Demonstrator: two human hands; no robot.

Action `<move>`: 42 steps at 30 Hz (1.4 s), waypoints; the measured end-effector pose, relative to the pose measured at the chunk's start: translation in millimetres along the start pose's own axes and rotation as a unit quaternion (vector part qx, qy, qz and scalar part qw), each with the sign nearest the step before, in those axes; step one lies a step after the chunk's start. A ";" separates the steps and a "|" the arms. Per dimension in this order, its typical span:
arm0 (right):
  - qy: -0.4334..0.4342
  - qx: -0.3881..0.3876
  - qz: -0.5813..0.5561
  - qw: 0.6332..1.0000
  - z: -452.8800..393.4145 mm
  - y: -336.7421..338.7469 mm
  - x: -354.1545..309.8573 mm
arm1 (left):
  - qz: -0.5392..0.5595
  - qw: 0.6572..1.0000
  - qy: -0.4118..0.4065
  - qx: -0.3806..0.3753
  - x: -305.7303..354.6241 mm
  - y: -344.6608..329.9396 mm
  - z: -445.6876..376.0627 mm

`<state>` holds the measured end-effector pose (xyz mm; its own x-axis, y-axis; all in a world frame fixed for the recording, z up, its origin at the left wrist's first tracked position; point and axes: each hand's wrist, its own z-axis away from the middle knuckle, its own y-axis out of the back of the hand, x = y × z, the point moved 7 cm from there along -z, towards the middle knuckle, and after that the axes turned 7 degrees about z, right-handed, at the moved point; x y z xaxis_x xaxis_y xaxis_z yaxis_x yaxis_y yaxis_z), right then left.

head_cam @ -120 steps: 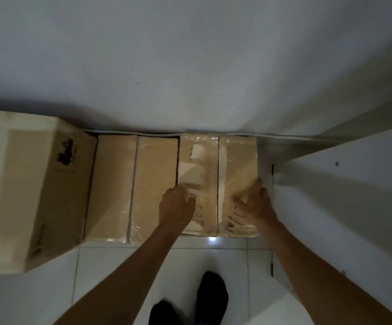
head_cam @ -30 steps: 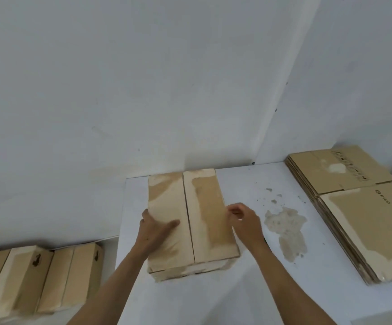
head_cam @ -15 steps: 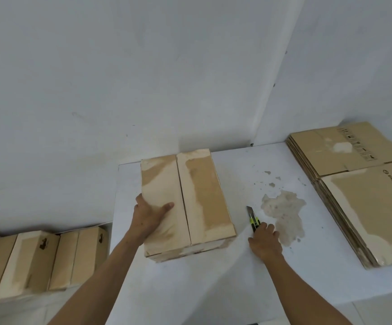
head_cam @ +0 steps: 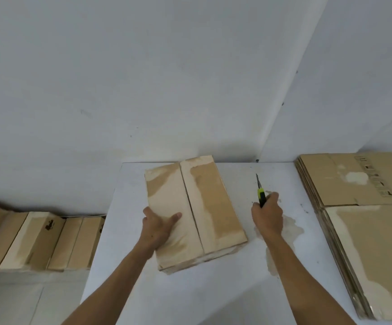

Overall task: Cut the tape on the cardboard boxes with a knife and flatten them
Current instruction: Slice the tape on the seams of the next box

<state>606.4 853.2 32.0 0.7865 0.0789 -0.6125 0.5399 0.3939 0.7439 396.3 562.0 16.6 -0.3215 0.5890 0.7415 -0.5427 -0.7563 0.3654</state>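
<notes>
On the table [head_cam: 213,289] the box [head_cam: 196,212] lies under the left hand [head_cam: 158,227], thumb splayed; right hand [head_cam: 267,218] grips the knife [head_cam: 260,194]: a slip along the seam could nick that thumb

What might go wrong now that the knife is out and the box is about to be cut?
The left hand rests on the box beside its centre seam, so a slipping blade could reach it. The right hand holds the knife with its blade bared. A deep cut might score the table.

Handling pictograms on flattened boxes [head_cam: 363,181]; lettering unreadable.
</notes>
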 end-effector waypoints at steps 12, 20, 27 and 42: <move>0.223 -0.154 0.160 0.949 50.7 -55.8 -151.6 | -0.372 0.894 -0.246 -0.046 117.3 5.1 -75.7; 0.204 -0.186 0.201 0.940 42.3 -101.0 -160.4 | -0.418 0.872 -0.250 -0.051 106.7 2.5 -84.1; 0.270 -0.117 0.321 0.900 40.6 -115.5 -191.6 | -0.338 0.906 -0.244 -0.070 83.5 7.3 -89.0; 0.308 -0.057 0.394 0.864 31.8 -127.1 -208.8 | -0.328 0.903 -0.268 -0.073 80.2 6.9 -91.9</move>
<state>383.1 757.6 73.9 0.5689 0.8221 0.0205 -0.1519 0.0805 0.9851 295.5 630.2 26.9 0.5069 0.6449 0.5720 -0.5884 -0.2261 0.7763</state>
